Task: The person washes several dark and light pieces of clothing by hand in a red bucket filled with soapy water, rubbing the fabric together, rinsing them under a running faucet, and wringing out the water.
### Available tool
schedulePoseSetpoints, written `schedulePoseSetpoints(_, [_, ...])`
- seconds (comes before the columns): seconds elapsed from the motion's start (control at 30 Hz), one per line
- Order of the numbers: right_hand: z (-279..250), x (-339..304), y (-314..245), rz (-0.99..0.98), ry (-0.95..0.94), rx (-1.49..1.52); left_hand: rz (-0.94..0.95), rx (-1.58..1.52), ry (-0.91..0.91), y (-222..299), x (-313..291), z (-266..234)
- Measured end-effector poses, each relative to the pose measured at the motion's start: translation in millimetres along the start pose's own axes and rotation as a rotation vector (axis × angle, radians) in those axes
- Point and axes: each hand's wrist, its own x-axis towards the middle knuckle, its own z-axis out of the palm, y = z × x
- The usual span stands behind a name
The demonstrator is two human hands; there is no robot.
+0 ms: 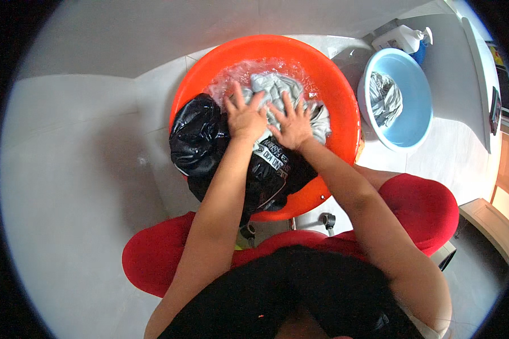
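Both my arms reach forward over a big orange basin [345, 107] with sudsy water [237, 73] at its far side. My left hand [247, 117], fingers spread, rests on the wet laundry between a black shiny garment and a grey one. Just to its right, my right hand [293, 125] presses flat with fingers apart on the pale grey garment [277, 85]. The black garment [198, 138] with white lettering fills the near and left part of the basin and hangs over its rim. Neither hand is closed round any cloth.
A light blue basin [415, 107] with a grey cloth [384, 99] in it stands to the right. Behind it is a white pump bottle [401, 38]. A wall [124, 34] rises at the far side. My red-clad knees [421, 212] flank the orange basin.
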Motion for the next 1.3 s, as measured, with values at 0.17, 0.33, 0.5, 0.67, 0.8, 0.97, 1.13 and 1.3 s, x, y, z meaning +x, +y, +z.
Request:
schedulePoseSetpoints(0.17, [34,42,17,-0.026,-0.349,-0.074,-0.144,0.01,-0.491,-10,38,54])
schedulePoseSetpoints(0.33, [32,99,37,-0.035,-0.224,-0.052,-0.192,-0.41,-0.149,-53,56,107])
schedulePoseSetpoints(0.5, [6,93,34,0.147,0.228,0.807,-0.917,-2.112,-0.515,-5,59,27])
schedulePoseSetpoints(0.67, [-70,-25,-66,-0.195,0.419,0.678,-0.324,-2.516,-0.681,-36,42,33])
schedulePoseSetpoints(0.8, [-95,-37,-86,-0.153,0.409,0.637,-0.413,-2.512,-0.615,-18,14,18])
schedulePoseSetpoints(0.97, [-101,5,-73,0.1,0.218,0.618,-0.369,-2.372,-0.467,-20,5,22])
schedulePoseSetpoints(1.13, [-75,54,9,0.064,0.263,0.438,-0.541,-1.627,-0.066,27,-11,-39])
schedulePoseSetpoints(1.3, [-40,22,46,-0.034,0.278,0.071,-0.209,-0.451,0.132,10,-5,-58])
